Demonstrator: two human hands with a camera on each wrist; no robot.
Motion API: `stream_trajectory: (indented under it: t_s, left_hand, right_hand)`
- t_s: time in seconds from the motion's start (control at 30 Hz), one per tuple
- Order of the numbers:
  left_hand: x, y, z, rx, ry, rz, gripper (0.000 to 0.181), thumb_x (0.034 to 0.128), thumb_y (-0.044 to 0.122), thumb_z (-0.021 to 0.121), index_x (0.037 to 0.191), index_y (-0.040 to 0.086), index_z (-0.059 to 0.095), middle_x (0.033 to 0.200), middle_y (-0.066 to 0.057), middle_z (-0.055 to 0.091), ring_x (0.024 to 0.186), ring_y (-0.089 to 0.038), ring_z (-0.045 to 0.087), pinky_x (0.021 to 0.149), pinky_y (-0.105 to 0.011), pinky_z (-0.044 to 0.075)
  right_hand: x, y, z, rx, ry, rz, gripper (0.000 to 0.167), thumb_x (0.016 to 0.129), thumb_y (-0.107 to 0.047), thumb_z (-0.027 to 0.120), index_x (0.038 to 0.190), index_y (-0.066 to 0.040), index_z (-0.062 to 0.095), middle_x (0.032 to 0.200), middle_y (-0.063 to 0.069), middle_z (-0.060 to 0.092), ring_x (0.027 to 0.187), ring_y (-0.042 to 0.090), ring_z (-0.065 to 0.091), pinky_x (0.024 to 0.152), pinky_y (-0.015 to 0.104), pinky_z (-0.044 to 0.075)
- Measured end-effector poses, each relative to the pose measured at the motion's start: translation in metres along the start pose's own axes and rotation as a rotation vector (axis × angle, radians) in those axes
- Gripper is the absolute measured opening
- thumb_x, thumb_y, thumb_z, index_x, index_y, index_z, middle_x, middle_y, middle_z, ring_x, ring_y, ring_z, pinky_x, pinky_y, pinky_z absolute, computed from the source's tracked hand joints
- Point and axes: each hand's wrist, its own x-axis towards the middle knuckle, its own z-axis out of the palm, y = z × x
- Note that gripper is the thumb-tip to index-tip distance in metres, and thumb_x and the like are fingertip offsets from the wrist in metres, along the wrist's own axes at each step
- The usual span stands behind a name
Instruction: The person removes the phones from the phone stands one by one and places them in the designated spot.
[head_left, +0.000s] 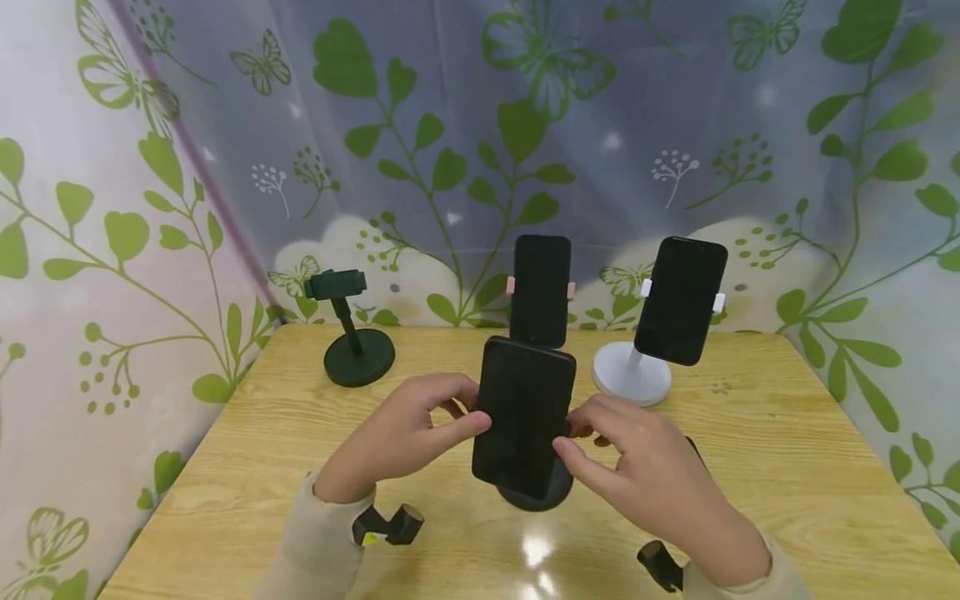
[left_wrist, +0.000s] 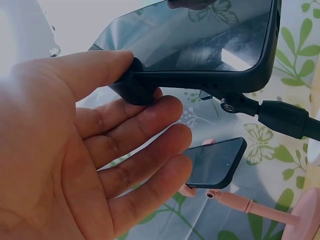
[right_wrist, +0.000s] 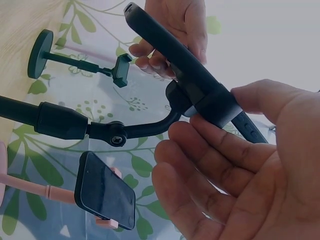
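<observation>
A black phone [head_left: 523, 417] sits upright in the clamp of a black phone stand [head_left: 536, 502], its screen toward me. My left hand [head_left: 416, 427] pinches the clamp's left end [left_wrist: 131, 86] between thumb and index finger, while the other fingers stay loosely bent below. On the opposite side, the thumb and index finger of my right hand [head_left: 637, 467] pinch the clamp's right end [right_wrist: 216, 106]. A jointed arm [right_wrist: 150, 131] joins the clamp to the stand's post. The phone hides most of the post in the head view.
Behind stands a pink-clamped stand holding a phone [head_left: 540, 292]. To the right, another phone [head_left: 681, 300] sits in a white stand [head_left: 632, 375]. A dark green stand [head_left: 358, 357] without a phone is at the back left. A dark object [head_left: 696, 450] lies partly hidden behind my right wrist.
</observation>
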Motion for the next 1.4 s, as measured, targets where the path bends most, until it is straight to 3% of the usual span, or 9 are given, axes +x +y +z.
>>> stream_trajectory:
  t_s: [0.3,0.67,0.8,0.97,1.3,1.4]
  left_hand:
    - [-0.001,0.005,0.004,0.024,-0.016,-0.047,0.009,0.0985,0.026,0.074,0.095,0.021,0.068,0.093,0.012,0.068,0.09,-0.007,0.068,0.077,-0.03,0.058]
    - [0.0,0.019,0.022,-0.05,-0.048,-0.008,0.016,0.0958,0.024,0.077,0.091,0.015,0.065,0.088,0.007,0.067,0.083,-0.006,0.063,0.08,-0.028,0.059]
    - [0.0,0.022,0.021,-0.06,-0.047,-0.073,0.015,0.0947,0.024,0.079,0.098,0.016,0.066,0.091,0.009,0.067,0.085,-0.007,0.064,0.08,-0.031,0.059]
    - [0.001,0.023,0.022,-0.074,-0.017,-0.153,0.027,0.0931,0.03,0.08,0.109,0.018,0.062,0.095,0.009,0.065,0.09,-0.01,0.065,0.081,-0.036,0.059]
    - [0.001,0.022,0.023,-0.095,0.002,-0.111,0.029,0.0929,0.03,0.081,0.108,0.015,0.062,0.095,0.004,0.063,0.089,-0.011,0.064,0.078,-0.031,0.058]
    - [0.002,0.022,0.022,-0.11,-0.008,-0.112,0.028,0.0926,0.029,0.081,0.108,0.015,0.062,0.094,0.005,0.064,0.088,-0.011,0.064,0.078,-0.031,0.057]
  right_hand:
    - [0.0,0.004,-0.004,0.025,-0.015,-0.006,0.013,0.093,-0.016,0.076,0.093,-0.026,0.067,0.092,-0.021,0.062,0.079,-0.002,0.06,0.07,0.025,0.056]
    - [-0.002,0.014,-0.019,0.02,-0.025,0.014,0.019,0.088,-0.01,0.077,0.09,-0.028,0.069,0.089,-0.023,0.064,0.075,-0.003,0.059,0.066,0.024,0.055]
    - [-0.002,0.013,-0.019,0.022,-0.031,0.027,0.018,0.089,-0.011,0.077,0.091,-0.027,0.07,0.09,-0.023,0.065,0.075,-0.003,0.06,0.066,0.025,0.055]
    - [-0.001,0.011,-0.02,0.011,-0.041,0.055,0.015,0.091,-0.013,0.076,0.092,-0.026,0.069,0.09,-0.022,0.065,0.075,-0.002,0.06,0.066,0.026,0.056]
    - [-0.001,0.005,-0.024,-0.016,-0.067,0.091,0.008,0.096,-0.017,0.073,0.099,-0.024,0.069,0.094,-0.018,0.066,0.077,-0.001,0.061,0.067,0.026,0.057]
    - [0.0,0.001,-0.027,-0.029,-0.034,0.102,0.012,0.096,-0.017,0.074,0.106,-0.022,0.069,0.099,-0.015,0.068,0.081,0.002,0.064,0.07,0.028,0.058]
